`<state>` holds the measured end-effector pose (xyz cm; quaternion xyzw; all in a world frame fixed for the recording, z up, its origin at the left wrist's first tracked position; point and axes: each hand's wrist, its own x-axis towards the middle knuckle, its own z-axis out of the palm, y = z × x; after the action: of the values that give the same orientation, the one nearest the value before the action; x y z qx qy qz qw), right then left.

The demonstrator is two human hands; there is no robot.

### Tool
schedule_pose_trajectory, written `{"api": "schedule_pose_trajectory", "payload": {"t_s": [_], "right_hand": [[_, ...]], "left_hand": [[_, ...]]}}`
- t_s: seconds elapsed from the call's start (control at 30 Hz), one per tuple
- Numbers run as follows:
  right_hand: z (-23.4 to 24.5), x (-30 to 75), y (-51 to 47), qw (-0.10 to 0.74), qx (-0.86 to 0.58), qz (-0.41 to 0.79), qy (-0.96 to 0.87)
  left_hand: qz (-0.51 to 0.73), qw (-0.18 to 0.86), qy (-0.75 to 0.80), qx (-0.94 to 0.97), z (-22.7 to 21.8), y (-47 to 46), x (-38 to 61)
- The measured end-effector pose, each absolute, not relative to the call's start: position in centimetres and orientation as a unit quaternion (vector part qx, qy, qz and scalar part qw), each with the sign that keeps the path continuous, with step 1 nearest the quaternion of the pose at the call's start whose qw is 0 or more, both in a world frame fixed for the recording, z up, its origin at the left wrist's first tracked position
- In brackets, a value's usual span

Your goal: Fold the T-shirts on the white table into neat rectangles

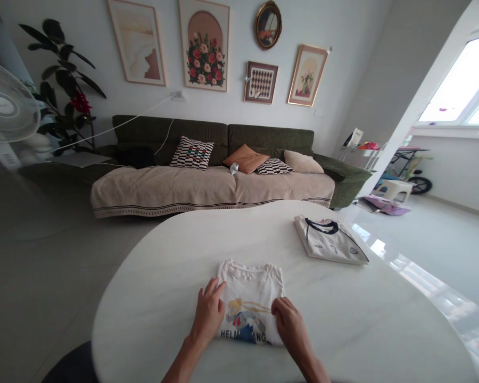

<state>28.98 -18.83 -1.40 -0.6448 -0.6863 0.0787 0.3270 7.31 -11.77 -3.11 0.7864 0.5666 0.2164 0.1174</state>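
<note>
Count: two hands, two folded shirts. Left hand (209,311) and right hand (291,322) apart from each other, both open and resting on one folded white T-shirt (250,282), neither clamped. Left hand's fingers spread at the shirt's left edge; right hand at its lower right. Printed graphic and lettering show between the hands. One folded white shirt with navy collar (329,240) lies ahead of the right hand, well apart, on the white marble bench (163,303). One olive sofa (211,135) stands far ahead, beyond the bench.
</note>
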Motion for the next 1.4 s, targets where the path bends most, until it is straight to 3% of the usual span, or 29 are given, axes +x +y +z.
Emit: {"api": "schedule_pose_trajectory", "payload": {"t_s": [0.37, 0.53, 0.67, 0.83, 0.93, 1.1, 1.27, 1.4], "right_hand": [[-6.0, 30.8, -23.0, 0.337, -0.596, 0.072, -0.725], [-8.5, 31.9, -23.8, 0.320, -0.721, 0.010, -0.614], [-9.1, 31.2, -22.7, 0.299, -0.771, 0.044, -0.560], [-6.6, 30.6, -21.5, 0.306, -0.762, 0.221, -0.526], [-5.1, 31.4, -21.6, 0.403, -0.696, 0.344, -0.485], [-3.2, 34.2, -21.0, 0.515, -0.552, 0.561, -0.340], [3.1, 40.9, -18.7, 0.544, -0.568, 0.534, -0.312], [9.2, 49.2, -15.7, 0.556, -0.614, 0.434, -0.354]], "left_hand": [[0.211, 0.093, 0.547, 0.805, -5.5, -15.6, 5.8], [0.292, 0.119, 0.536, 0.783, -6.6, -16.9, 4.9], [0.335, 0.200, 0.572, 0.722, -6.0, -16.2, 5.7], [0.277, 0.435, 0.601, 0.610, -4.1, -15.7, 6.3], [0.267, 0.600, 0.538, 0.528, -2.8, -16.0, 6.5], [0.301, 0.739, 0.452, 0.399, 0.7, -15.7, 9.6], [0.342, 0.823, 0.289, 0.350, 5.6, -11.2, 17.8], [0.360, 0.789, 0.238, 0.437, 9.2, -4.7, 27.1]]}}
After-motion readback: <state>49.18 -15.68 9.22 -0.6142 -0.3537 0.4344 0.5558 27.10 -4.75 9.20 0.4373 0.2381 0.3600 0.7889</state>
